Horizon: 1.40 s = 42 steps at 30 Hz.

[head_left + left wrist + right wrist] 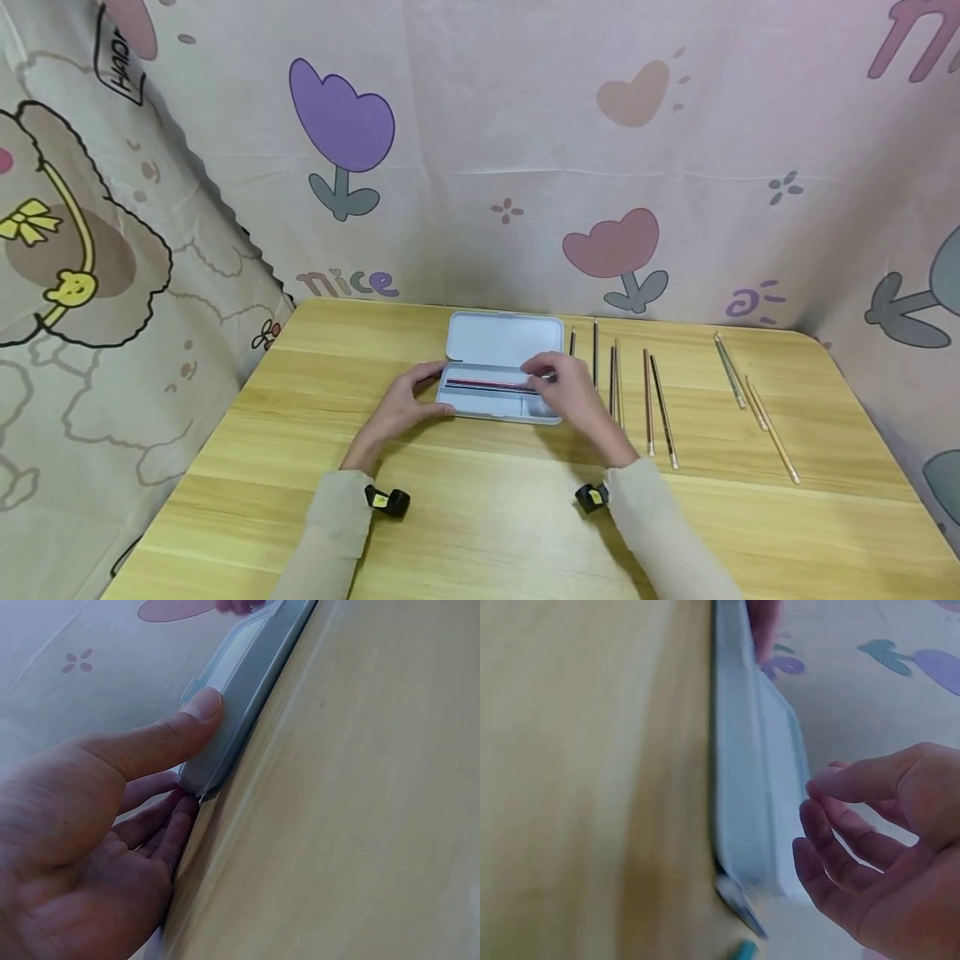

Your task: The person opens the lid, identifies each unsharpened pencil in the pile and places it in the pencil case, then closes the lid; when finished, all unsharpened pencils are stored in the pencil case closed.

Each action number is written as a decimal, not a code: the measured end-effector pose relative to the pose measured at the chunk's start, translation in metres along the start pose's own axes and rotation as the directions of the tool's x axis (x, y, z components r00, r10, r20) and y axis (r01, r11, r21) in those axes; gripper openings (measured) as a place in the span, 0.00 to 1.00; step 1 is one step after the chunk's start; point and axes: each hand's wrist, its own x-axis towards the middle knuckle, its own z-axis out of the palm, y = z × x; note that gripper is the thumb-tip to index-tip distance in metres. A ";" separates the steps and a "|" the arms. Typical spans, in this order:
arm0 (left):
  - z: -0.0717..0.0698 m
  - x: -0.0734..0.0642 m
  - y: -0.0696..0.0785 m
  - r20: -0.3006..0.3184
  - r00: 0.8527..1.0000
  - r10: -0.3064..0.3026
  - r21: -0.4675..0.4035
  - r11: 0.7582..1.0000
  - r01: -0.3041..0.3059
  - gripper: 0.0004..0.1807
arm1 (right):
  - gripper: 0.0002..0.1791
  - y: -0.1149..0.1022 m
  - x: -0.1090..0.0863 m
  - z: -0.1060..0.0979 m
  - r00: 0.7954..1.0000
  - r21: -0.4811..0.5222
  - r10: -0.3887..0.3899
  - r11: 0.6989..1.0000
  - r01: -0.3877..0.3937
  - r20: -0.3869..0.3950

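Observation:
A pale blue-grey pencil case (pixel 483 405) lies on the table with its lid (pixel 504 340) raised at the back. Red and dark pencils (pixel 487 385) lie lengthwise inside it. My left hand (pixel 400 407) grips the case's left end; in the left wrist view its thumb (pixel 202 705) presses the front wall while the other fingers bend around the corner. Over the right end of the case is my right hand (pixel 573 396), its fingertips near the pencil ends. In the right wrist view the thumb and loosely bent fingers (pixel 832 862) show nothing between them.
Right of the case lie several dark and brown pencils (pixel 662 408), some partly behind the right hand. Farther right are several more pencils, including a yellow one (pixel 772 429). The wooden table (pixel 480 517) meets a patterned curtain (pixel 465 167) at its back edge.

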 end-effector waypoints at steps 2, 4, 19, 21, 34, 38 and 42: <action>0.000 -0.001 0.000 -0.003 1.000 0.006 0.001 1.000 -0.006 0.44 | 0.10 0.002 -0.005 -0.012 1.000 0.000 -0.014 1.000 0.014 -0.024; -0.001 -0.001 0.001 -0.006 1.000 0.014 0.004 1.000 -0.014 0.44 | 0.10 0.005 -0.012 -0.025 0.998 -0.004 -0.030 1.000 0.030 -0.055; -0.001 -0.002 0.003 0.011 0.999 0.034 0.022 0.999 -0.035 0.45 | 0.16 0.050 -0.082 -0.102 0.960 -0.120 0.136 0.978 -0.170 -0.246; -0.001 -0.002 0.003 0.010 0.999 0.035 0.017 0.999 -0.035 0.45 | 0.16 0.056 -0.088 -0.107 0.955 -0.157 0.159 0.967 -0.202 -0.253; -0.001 -0.003 0.003 -0.002 0.999 0.046 -0.014 0.999 -0.046 0.44 | 0.21 0.075 -0.097 -0.124 0.935 -0.354 0.340 0.866 -0.353 -0.100; 0.000 -0.007 0.013 -0.002 0.999 0.043 -0.013 0.999 -0.043 0.43 | 0.20 0.075 -0.098 -0.130 0.935 -0.370 0.340 0.859 -0.354 -0.104; -0.001 -0.012 0.029 0.006 0.999 0.047 -0.014 0.999 -0.046 0.42 | 0.16 0.074 -0.099 -0.135 0.937 -0.308 0.324 0.885 -0.349 -0.130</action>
